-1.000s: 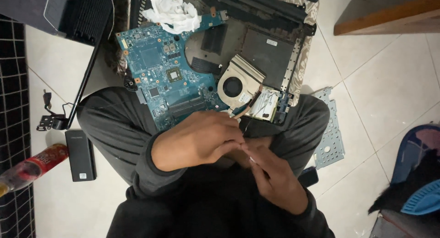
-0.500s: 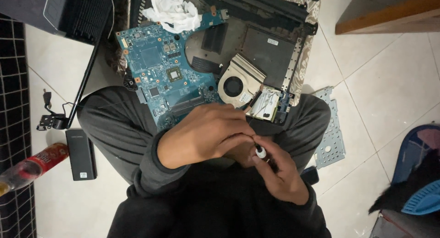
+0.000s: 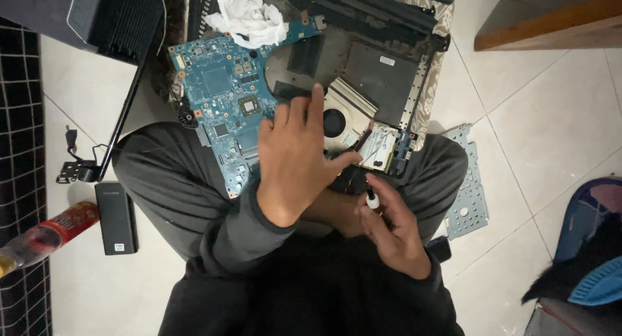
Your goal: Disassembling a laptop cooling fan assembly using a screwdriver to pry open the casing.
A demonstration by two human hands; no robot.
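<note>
One opened laptop chassis (image 3: 382, 70) lies on the floor ahead of the seated person, partly across the knees. One blue circuit board (image 3: 220, 96) rests on its left side, with one crumpled white tissue (image 3: 249, 15) at its top edge. One round cooling fan (image 3: 337, 119) sits just right of the board. The left hand (image 3: 295, 161) hovers flat over the board's lower right corner and the fan, fingers spread, holding nothing. The right hand (image 3: 392, 229), lower and near the lap, pinches one small white-tipped tube (image 3: 371, 199) upright between thumb and fingers, just below the fan.
</note>
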